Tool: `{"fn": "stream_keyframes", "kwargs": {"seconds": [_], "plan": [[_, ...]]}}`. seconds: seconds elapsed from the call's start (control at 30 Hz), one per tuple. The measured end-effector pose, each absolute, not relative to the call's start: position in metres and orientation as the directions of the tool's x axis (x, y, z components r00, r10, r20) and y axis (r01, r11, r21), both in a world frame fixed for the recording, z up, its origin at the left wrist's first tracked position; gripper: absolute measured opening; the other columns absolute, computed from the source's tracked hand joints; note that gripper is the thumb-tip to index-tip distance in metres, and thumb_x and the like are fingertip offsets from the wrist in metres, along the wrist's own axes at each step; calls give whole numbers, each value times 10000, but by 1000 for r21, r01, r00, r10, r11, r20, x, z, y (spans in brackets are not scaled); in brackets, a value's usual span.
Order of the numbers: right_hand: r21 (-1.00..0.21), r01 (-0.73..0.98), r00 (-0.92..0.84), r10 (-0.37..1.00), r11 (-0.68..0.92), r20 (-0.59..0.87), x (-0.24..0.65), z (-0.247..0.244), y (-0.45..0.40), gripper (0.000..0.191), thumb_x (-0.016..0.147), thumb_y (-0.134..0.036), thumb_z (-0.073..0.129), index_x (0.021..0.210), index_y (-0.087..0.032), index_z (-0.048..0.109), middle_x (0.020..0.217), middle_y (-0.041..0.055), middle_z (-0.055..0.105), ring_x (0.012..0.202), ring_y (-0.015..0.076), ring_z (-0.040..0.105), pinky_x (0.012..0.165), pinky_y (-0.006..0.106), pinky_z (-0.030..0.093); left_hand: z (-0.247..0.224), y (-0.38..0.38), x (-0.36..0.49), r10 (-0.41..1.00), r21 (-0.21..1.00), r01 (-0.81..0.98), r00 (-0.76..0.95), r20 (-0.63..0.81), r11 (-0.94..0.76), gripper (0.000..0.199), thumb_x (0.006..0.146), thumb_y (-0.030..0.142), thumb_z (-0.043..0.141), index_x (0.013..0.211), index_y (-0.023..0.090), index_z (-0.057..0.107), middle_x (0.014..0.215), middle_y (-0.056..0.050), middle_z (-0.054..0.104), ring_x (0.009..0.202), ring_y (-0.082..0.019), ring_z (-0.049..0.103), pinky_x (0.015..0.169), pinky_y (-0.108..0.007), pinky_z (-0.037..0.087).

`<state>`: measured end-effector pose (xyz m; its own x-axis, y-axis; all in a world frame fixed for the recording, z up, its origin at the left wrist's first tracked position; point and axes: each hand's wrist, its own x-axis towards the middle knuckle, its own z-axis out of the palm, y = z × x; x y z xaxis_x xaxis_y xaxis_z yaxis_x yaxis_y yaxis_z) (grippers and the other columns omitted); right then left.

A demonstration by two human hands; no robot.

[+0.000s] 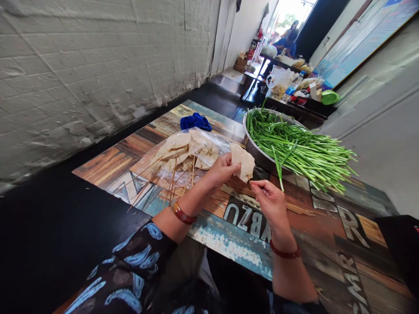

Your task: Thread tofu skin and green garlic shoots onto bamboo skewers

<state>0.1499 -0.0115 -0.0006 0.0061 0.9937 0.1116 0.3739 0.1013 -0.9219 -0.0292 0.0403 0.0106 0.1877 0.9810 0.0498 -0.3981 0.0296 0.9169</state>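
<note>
My left hand (225, 169) pinches a flat, pale beige tofu sheet (242, 161) by its near left side, above the table. At the sheet's lower right corner my right hand (269, 197) is closed on a thin wooden skewer (250, 179), whose tip meets the sheet; most of the skewer is hidden by the fingers. Left of my hands, a clear plastic bag (209, 138) lies spread with a pile of similar tofu sheets (176, 146). Several skewers (172, 185) stick out of the pile toward me.
Beyond my right hand, a metal basin (253, 146) overflows with long green chives (301, 144). A blue cloth (195, 122) lies behind the bag on the patterned table (108, 168). A wall (98, 65) runs along the left. Farther back are a cluttered table and a person (288, 41).
</note>
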Motion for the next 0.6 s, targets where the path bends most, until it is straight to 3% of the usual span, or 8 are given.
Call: {"fn": "stream_keyframes", "kwargs": {"seconds": [0.27, 0.6], "plan": [[-936, 346, 14, 997, 66, 76, 147, -1, -13, 322, 827, -470, 677, 900, -164, 742, 709, 30, 659, 541, 119, 506, 479, 245, 379, 14, 40, -28, 982, 908, -411, 191, -3, 82, 231, 679, 278, 686, 852, 139, 624, 740, 8, 638, 629, -96, 552, 586, -200, 411], [-928, 363, 2, 996, 81, 88, 142, 1, -15, 301, 838, -466, 665, 884, -179, 743, 681, 38, 672, 592, 157, 594, 496, 252, 436, 8, 42, -30, 990, 875, -464, 111, -92, 134, 242, 702, 343, 736, 789, 125, 676, 726, -21, 661, 631, -116, 576, 599, -227, 453]]}}
